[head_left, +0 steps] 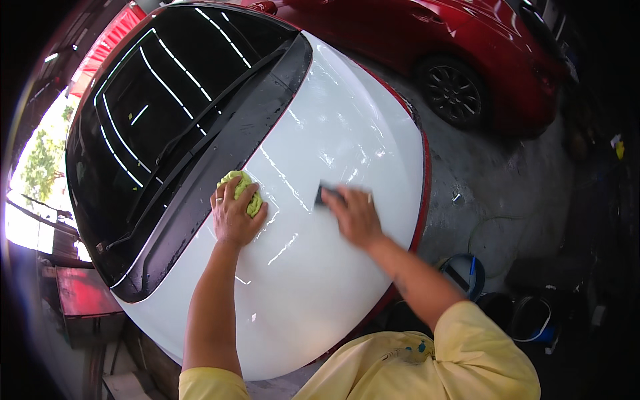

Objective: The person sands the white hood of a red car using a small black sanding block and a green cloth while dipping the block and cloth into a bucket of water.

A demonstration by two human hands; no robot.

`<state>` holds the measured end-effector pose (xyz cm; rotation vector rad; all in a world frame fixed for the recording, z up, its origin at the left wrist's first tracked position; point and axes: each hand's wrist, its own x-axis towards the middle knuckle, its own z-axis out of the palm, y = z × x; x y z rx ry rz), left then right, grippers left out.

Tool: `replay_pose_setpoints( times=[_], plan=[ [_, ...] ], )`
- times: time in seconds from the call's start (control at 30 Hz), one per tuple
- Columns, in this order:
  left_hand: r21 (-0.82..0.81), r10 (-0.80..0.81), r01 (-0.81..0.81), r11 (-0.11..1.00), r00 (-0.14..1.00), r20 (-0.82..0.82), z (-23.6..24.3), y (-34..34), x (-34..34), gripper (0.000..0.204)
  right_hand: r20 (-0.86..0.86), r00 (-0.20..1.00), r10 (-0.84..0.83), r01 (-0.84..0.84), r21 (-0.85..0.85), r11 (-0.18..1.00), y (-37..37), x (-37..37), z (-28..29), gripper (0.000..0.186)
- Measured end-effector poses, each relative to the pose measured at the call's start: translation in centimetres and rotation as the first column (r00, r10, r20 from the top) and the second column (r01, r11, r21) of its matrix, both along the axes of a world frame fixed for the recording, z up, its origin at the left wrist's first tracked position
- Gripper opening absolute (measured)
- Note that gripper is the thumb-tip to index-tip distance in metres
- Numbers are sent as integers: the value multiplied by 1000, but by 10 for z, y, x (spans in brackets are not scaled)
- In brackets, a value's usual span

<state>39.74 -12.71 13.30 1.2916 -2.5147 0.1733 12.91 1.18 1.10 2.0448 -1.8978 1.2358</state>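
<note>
Beneath both hands lies the white hood (293, 287) of a car, wet and shiny with light streaks. My left hand (235, 219), a ring on one finger, is closed over a crumpled yellow-green cloth (235, 180) that rests on the hood near the black windshield trim. Farther right, my right hand (359, 217) grips a small dark block (321, 195) against the paint at mid-hood. That hand is blurred by motion, and its fingers hide much of the block, so I cannot tell its exact kind.
The dark windshield (153, 87) and wiper (180, 150) lie to the left. Red tape edges (424, 193) the hood. A red car (507, 60) stands behind at right. Buckets (533, 317) sit on the floor at lower right, and a red-topped cabinet (87, 291) at left.
</note>
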Motion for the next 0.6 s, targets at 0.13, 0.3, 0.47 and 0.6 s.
replay_pose_setpoints(
  times=[0.13,0.3,0.47,0.6],
  plan=[
    [-13,-66,66,998,997,-38,-2,-11,-11,45,79,952,-294,282,140,949,-185,-119,36,39],
    [-30,-100,100,995,995,-7,2,-11,-3,45,71,936,-346,340,86,937,-204,-92,42,41],
    [-30,-73,72,997,997,-21,0,-7,0,45,-17,984,180,-178,71,981,42,36,9,49],
    [-18,-53,53,998,998,-17,-1,-2,2,47,-79,970,231,-226,70,972,-89,-46,3,54]
  ],
)
